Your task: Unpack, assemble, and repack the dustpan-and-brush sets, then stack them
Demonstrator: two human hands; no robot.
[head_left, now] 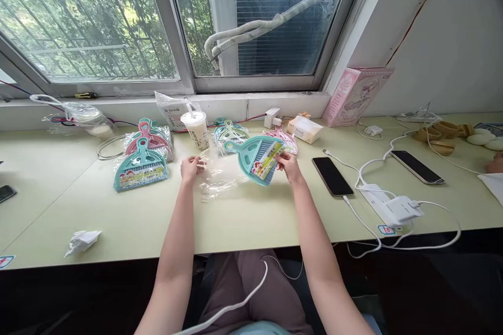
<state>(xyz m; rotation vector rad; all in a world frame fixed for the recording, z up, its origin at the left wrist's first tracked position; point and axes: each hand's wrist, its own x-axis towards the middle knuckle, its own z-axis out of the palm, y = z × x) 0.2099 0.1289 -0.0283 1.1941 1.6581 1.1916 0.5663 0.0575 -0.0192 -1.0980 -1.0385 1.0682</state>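
My right hand (290, 166) grips a teal dustpan and brush set (251, 157) by its wide bristle end, the handle pointing left. A colourful label lies across the blue bristles. My left hand (191, 168) pinches the edge of a clear plastic bag (220, 175), which stretches toward the dustpan. Whether the handle is still inside the bag I cannot tell. To the left lies a stack of wrapped dustpan sets (142, 167) in teal and pink. Behind the held set are a green set (231, 132) and a pink set (283, 138), partly hidden.
A lidded drink cup (195, 130) stands behind my left hand. On the right are a black phone (332, 176), a white power strip (381, 204) with cables, another phone (417, 167) and a pink box (357, 97). A crumpled tissue (82, 242) lies front left; a tissue pack (305, 129) sits behind.
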